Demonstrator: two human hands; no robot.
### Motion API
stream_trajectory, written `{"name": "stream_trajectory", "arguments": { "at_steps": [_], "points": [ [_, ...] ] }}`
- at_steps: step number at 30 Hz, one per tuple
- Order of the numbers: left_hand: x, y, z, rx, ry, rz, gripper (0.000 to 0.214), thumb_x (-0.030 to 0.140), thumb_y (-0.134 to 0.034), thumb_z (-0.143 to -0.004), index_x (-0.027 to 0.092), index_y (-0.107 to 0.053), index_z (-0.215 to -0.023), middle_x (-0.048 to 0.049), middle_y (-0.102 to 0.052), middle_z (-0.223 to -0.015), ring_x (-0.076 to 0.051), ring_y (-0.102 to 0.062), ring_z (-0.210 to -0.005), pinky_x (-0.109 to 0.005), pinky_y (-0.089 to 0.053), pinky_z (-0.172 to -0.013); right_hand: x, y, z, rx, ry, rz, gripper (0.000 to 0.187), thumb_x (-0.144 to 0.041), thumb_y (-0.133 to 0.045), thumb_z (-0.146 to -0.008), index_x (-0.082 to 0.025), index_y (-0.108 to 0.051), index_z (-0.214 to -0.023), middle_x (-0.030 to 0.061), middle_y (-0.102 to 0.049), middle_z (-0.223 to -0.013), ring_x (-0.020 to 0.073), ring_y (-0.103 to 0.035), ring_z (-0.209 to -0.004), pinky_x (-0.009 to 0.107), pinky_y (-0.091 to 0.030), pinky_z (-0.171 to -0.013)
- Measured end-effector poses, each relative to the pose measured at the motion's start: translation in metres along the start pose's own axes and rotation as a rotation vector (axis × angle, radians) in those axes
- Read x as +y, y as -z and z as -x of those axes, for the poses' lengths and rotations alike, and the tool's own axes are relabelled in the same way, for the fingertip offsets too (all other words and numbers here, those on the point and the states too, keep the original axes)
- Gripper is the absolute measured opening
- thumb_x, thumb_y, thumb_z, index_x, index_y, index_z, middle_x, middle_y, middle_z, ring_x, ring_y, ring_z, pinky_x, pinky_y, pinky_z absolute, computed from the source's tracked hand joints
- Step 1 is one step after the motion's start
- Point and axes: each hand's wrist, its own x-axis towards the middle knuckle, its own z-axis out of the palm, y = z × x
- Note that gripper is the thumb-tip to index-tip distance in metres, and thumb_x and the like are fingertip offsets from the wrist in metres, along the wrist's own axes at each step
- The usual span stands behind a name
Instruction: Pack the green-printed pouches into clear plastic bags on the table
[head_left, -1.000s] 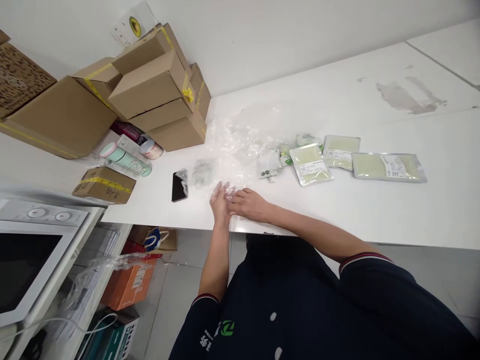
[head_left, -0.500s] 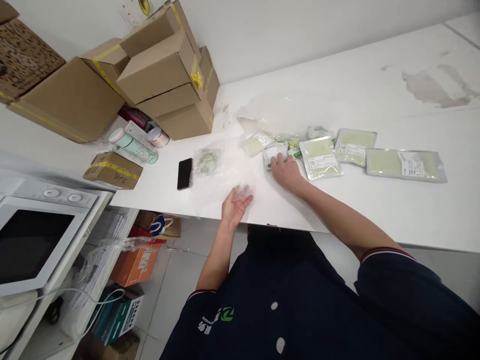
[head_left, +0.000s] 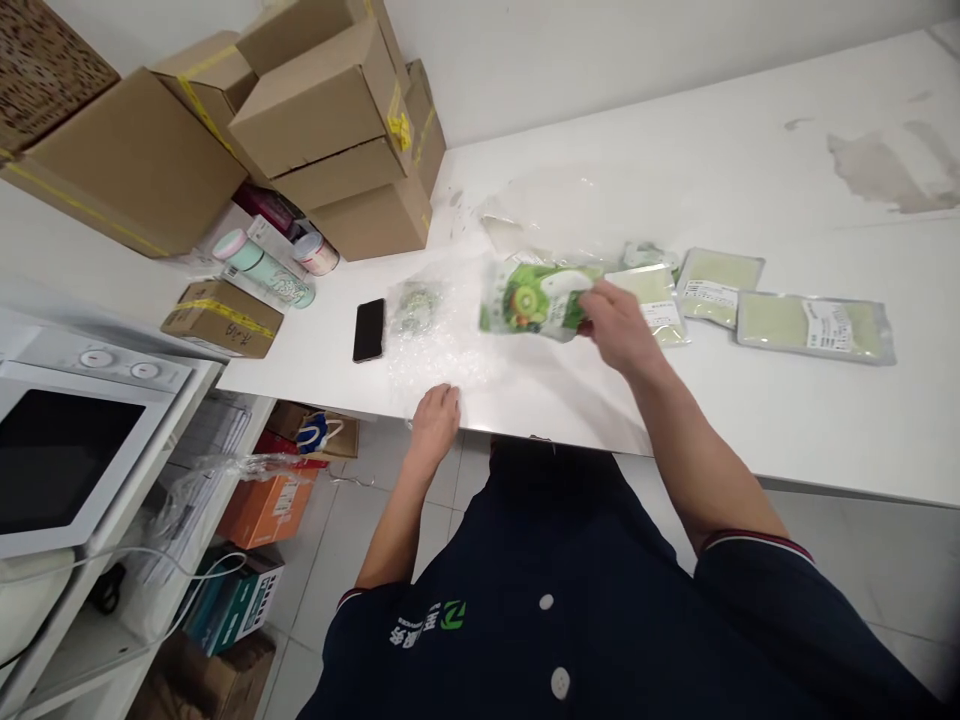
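Observation:
My right hand (head_left: 616,327) is closed on a green pouch printed with kiwi fruit (head_left: 532,298) and holds it just above the white table (head_left: 787,420). My left hand (head_left: 433,417) rests at the table's front edge, fingers curled on the edge of a clear plastic bag (head_left: 442,340) that lies flat. A small packet (head_left: 414,305) shows under the plastic. Three pale green sealed pouches lie to the right: one (head_left: 660,300) partly behind my right hand, one (head_left: 716,285) beyond it, one (head_left: 814,327) farthest right.
A black phone (head_left: 368,329) lies left of the plastic. Stacked cardboard boxes (head_left: 330,130) fill the back left, with a small taped box (head_left: 221,318) and tubes (head_left: 262,272) in front. A white appliance (head_left: 67,450) stands lower left. Boxes (head_left: 262,510) sit on the floor.
My right hand left the plastic, reached right to the packets, then lifted the green kiwi pouch toward the left. My left hand drew back to the table's front edge on the plastic.

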Motion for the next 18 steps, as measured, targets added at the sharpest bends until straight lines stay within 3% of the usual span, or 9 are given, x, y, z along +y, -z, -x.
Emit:
{"name": "stream_trajectory", "arguments": {
  "at_steps": [4, 7, 9, 12, 14, 18],
  "points": [
    [-0.006, -0.013, 0.001, -0.021, -0.048, -0.025, 0.032, 0.015, -0.041, -0.094, 0.018, -0.059, -0.12, -0.0153, -0.062, -0.12, -0.026, -0.058, -0.116, -0.042, -0.05, -0.099, 0.017, -0.056, -0.014, -0.311, -0.213, -0.386, 0.019, -0.039, -0.055, -0.083, -0.02, -0.056, -0.083, 0.0011, -0.06, -0.067, 0.0144, -0.056, -0.063, 0.029, -0.051, -0.062],
    [-0.005, -0.014, 0.007, -0.012, -0.063, -0.013, 0.031, 0.015, -0.039, -0.095, 0.019, -0.059, -0.119, -0.0139, -0.062, -0.117, -0.025, -0.057, -0.117, -0.039, -0.051, -0.097, 0.033, -0.082, -0.021, -0.427, -0.299, -0.195, 0.012, -0.031, -0.057, -0.08, -0.02, -0.055, -0.077, 0.0001, -0.059, -0.058, 0.0153, -0.056, -0.057, 0.028, -0.048, -0.058],
    [-0.006, -0.012, 0.009, -0.019, -0.06, -0.006, 0.027, 0.018, -0.039, -0.096, 0.019, -0.06, -0.114, -0.0136, -0.063, -0.113, -0.024, -0.059, -0.112, -0.036, -0.053, -0.092, 0.042, -0.085, -0.023, -0.437, -0.253, 0.097, 0.006, -0.025, -0.058, -0.078, -0.019, -0.057, -0.08, -0.0011, -0.057, -0.053, 0.0168, -0.056, -0.056, 0.027, -0.046, -0.057],
    [-0.008, -0.008, 0.008, -0.019, -0.043, -0.017, 0.025, 0.026, -0.04, -0.098, 0.018, -0.062, -0.106, -0.0136, -0.063, -0.105, -0.023, -0.061, -0.103, -0.034, -0.053, -0.086, 0.048, -0.078, -0.027, -0.412, -0.102, 0.398, 0.02, -0.018, -0.059, -0.075, -0.017, -0.061, -0.095, -0.0012, -0.06, -0.055, 0.0186, -0.059, -0.062, 0.027, -0.044, -0.062],
    [-0.009, -0.004, 0.005, -0.016, -0.058, -0.037, 0.026, 0.029, -0.041, -0.098, 0.017, -0.061, -0.109, -0.0147, -0.061, -0.104, -0.023, -0.06, -0.102, -0.035, -0.053, -0.085, 0.049, -0.071, -0.029, -0.441, -0.054, 0.425, 0.027, -0.017, -0.057, -0.076, -0.016, -0.063, -0.103, -0.0014, -0.062, -0.058, 0.0178, -0.06, -0.065, 0.026, -0.044, -0.064],
    [-0.01, 0.003, 0.002, -0.027, -0.089, -0.091, 0.03, 0.029, -0.045, -0.096, 0.015, -0.055, -0.121, -0.018, -0.058, -0.113, -0.028, -0.057, -0.108, -0.043, -0.049, -0.092, 0.048, -0.062, -0.036, -0.535, -0.052, 0.235, 0.027, -0.021, -0.055, -0.083, -0.017, -0.065, -0.107, -0.0018, -0.064, -0.063, 0.0139, -0.058, -0.058, 0.025, -0.046, -0.063]
  ]
}}
